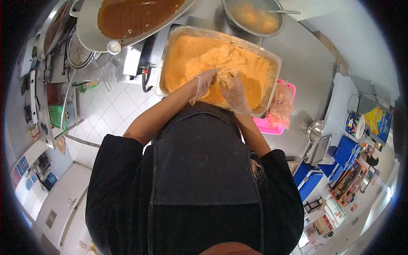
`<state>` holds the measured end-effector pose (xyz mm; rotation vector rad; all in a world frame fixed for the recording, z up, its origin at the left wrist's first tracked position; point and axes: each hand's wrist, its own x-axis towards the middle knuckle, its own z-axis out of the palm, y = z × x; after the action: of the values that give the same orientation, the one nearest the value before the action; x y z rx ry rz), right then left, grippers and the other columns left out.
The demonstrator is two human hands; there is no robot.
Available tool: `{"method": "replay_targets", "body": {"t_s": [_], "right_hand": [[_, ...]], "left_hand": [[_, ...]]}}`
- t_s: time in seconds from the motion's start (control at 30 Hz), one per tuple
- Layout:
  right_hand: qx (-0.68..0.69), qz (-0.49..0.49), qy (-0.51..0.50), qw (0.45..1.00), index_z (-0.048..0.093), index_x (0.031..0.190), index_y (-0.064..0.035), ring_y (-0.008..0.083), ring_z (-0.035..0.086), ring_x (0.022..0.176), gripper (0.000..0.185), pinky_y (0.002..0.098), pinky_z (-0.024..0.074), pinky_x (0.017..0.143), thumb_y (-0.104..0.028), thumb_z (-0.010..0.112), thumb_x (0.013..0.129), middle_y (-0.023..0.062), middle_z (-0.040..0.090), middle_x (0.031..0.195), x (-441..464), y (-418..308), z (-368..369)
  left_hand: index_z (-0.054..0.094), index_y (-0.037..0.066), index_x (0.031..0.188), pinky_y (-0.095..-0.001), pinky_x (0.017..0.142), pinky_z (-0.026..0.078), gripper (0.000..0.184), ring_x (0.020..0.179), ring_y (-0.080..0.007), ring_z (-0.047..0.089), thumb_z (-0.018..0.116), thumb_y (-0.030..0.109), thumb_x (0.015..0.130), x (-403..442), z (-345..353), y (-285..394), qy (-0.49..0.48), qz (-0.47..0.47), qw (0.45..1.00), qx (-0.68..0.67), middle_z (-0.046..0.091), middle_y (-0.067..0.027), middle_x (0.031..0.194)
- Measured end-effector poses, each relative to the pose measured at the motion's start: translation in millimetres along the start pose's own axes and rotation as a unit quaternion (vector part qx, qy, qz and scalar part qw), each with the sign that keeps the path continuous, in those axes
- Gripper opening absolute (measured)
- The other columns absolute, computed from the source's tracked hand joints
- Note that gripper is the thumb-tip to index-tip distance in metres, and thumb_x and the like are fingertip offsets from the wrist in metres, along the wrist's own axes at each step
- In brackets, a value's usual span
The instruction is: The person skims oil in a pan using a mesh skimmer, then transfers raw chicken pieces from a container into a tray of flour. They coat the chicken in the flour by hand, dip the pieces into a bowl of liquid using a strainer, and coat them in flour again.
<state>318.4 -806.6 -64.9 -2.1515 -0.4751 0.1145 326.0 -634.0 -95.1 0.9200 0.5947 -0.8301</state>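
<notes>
A metal tray [275, 63] holds orange powder [178, 55], heaped toward its back and right. Both hands wear clear plastic gloves and meet over the tray's middle. A lump coated in powder [226, 76] sits between them. My right hand [231, 89] is wrapped around this lump, which may be a piece of food. My left hand [205, 83] is on the lump's left side, its fingers bent toward it; whether they touch it is too small to tell.
A wide pan of brown liquid [136, 19] with a dial thermometer [114, 47] stands back left. A steel bowl [250, 17] with a spoon is behind the tray. Right of it, a pink tray [272, 127] carries a plastic bag [281, 104]; a small metal bowl [315, 131] lies farther right.
</notes>
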Motion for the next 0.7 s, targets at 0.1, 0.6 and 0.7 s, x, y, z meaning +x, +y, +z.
{"method": "replay_targets", "body": {"t_s": [0.1,0.6,0.7], "right_hand": [[0.043,0.014,0.023,0.999,0.06,0.116,0.0019,0.0291,0.067,0.1,0.035,0.0364,0.0536,0.086,0.003,0.068,0.082,0.0182,0.066,0.112,10,5,-5],[-0.04,0.056,0.053,0.996,0.061,0.114,-0.0027,0.0233,0.065,0.093,0.033,0.0363,0.053,0.084,-0.011,0.073,0.084,0.0134,0.068,0.101,183,64,-138],[-0.002,0.057,0.074,0.996,0.059,0.115,-0.0014,0.0269,0.065,0.093,0.033,0.041,0.053,0.087,-0.009,0.07,0.085,0.0168,0.067,0.1,252,54,-144]], "left_hand": [[0.063,0.012,0.125,-0.034,0.08,0.046,0.045,0.099,-0.0184,0.059,0.053,0.05,0.102,1,-12,-7,-0.007,-0.044,0.999,-0.024,0.066,-0.0062,0.122],[0.054,-0.004,0.14,-0.0424,0.11,0.039,0.08,0.132,-0.0355,0.053,0.047,0.063,0.097,-49,-64,-25,0.239,-0.009,0.916,0.322,0.059,-0.0291,0.136],[0.065,-0.004,0.126,-0.0468,0.102,0.046,0.072,0.116,-0.0403,0.063,0.051,0.06,0.097,-66,-60,-33,0.356,0.06,0.866,0.345,0.069,-0.0283,0.117]]}}
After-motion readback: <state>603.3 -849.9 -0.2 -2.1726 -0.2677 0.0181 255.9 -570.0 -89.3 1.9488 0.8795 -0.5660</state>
